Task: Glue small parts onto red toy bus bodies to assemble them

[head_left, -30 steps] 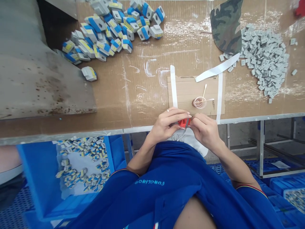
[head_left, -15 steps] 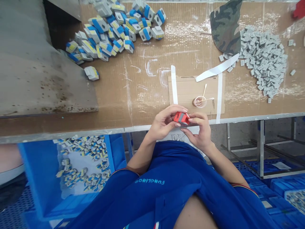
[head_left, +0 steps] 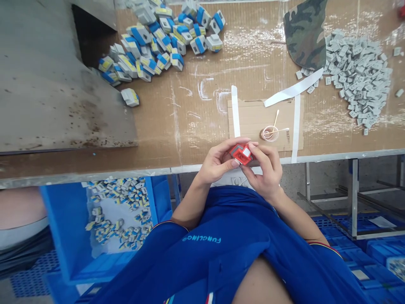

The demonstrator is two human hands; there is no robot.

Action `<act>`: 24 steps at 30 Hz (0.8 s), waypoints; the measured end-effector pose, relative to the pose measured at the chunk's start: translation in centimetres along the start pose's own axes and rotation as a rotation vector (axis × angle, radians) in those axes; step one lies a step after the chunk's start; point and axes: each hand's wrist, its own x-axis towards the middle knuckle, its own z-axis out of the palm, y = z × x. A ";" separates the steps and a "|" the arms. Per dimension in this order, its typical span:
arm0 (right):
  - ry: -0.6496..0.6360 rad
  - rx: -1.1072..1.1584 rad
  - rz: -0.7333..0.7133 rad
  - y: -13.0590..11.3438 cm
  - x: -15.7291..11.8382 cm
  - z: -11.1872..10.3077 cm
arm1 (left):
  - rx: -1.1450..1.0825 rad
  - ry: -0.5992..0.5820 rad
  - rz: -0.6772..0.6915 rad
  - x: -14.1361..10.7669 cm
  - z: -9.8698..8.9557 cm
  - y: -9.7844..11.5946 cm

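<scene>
The left hand (head_left: 217, 164) and right hand (head_left: 265, 171) clamp together on a red block (head_left: 242, 154) at the front edge of the counter (head_left: 202, 126); turned now, it shows a white square.

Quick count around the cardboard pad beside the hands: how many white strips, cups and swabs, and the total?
White tape strips: 3
Small cup: 1
Cotton swabs: 2
Total: 6
</scene>
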 end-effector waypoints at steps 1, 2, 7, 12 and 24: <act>-0.012 -0.005 0.014 -0.1 0.0 -0.1 | 0.005 0.004 -0.004 0.0 0.0 0.0; -0.028 -0.009 0.035 -0.1 0.0 -0.2 | 0.016 0.015 -0.009 -0.1 0.0 0.0; -0.076 -0.003 0.081 0.0 -0.1 -0.4 | 0.055 0.075 -0.005 0.0 0.2 0.1; -0.077 0.060 0.090 -0.1 -0.1 -0.3 | 0.071 0.087 0.076 0.4 0.6 0.6; 0.065 0.041 0.372 5.3 1.7 -5.4 | 0.095 0.044 -0.039 0.7 0.9 0.0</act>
